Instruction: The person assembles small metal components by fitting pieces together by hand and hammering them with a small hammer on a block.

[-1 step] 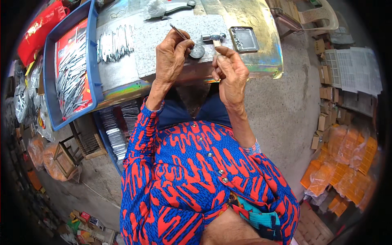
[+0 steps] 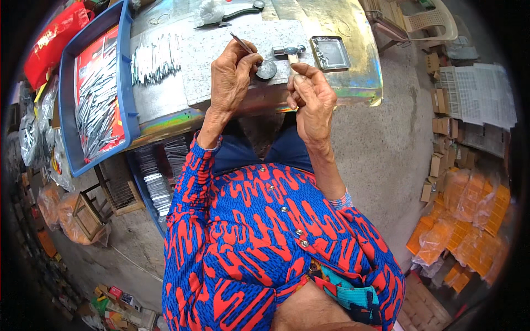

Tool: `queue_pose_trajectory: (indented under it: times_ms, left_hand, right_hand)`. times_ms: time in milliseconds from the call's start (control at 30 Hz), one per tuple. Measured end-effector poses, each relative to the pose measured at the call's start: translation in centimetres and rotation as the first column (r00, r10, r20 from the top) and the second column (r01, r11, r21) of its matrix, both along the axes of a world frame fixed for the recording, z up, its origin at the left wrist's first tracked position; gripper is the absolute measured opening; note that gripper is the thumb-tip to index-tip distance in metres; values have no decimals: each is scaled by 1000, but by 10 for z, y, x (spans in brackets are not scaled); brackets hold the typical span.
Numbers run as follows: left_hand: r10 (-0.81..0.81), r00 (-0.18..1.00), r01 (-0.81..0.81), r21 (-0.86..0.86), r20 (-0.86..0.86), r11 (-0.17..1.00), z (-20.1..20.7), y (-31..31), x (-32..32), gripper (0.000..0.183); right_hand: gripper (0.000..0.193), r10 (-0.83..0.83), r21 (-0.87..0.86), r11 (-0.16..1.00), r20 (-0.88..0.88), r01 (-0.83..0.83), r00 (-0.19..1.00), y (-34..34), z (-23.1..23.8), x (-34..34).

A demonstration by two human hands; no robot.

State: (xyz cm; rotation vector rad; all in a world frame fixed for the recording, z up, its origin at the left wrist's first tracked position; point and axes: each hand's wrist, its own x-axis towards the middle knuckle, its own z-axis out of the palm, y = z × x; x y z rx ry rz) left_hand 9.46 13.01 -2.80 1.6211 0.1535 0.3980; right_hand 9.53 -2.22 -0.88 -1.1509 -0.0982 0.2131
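1. A thin metal strip [image 2: 241, 42] is pinched in the left hand [image 2: 232, 77], between thumb and curled fingers; its free end slants up and to the left, above the stone slab [image 2: 210, 60].
2. Just right of that hand, a small round dark metal block [image 2: 267, 69] sits on the slab's front edge, near the strip's lower end; whether they touch cannot be told.
3. The right hand [image 2: 312, 99] is closed around the wooden handle of a small hammer [image 2: 291, 51]; the steel head lies above the knuckles, beside the round block.
4. Right of the hammer, a shallow rectangular metal tray [image 2: 330, 53] rests on the shiny worktop [image 2: 353, 83].
5. On the slab's left lies a row of loose metal strips [image 2: 155, 58].
6. Farther left, a blue plastic tray [image 2: 126, 71] holds many more strips.
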Motion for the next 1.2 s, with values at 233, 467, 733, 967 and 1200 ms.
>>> queue_pose_trajectory:
  times_ms: [233,467,733,967,1200]
  left_hand:
    - [30,996,-28,-22,85,999,-2,0,5,3]
    - [-47,998,38,164,50,986,7,2,4,3]
    - [-117,983,50,403,142,914,1,5,9,4]
    - [-136,958,19,418,253,908,-4,2,9,6]
    - [-103,948,-39,433,301,900,-9,0,8,5]
  right_hand:
    - [18,-29,-56,998,29,31,999,-2,1,2]
    - [17,-15,-105,994,53,21,999,-2,2,4]
    - [17,76,-300,953,155,-26,985,3,15,12]
    - [19,216,-501,865,433,35,875,18,50,27]
    - [27,316,-606,794,340,-51,886,28,53,30]
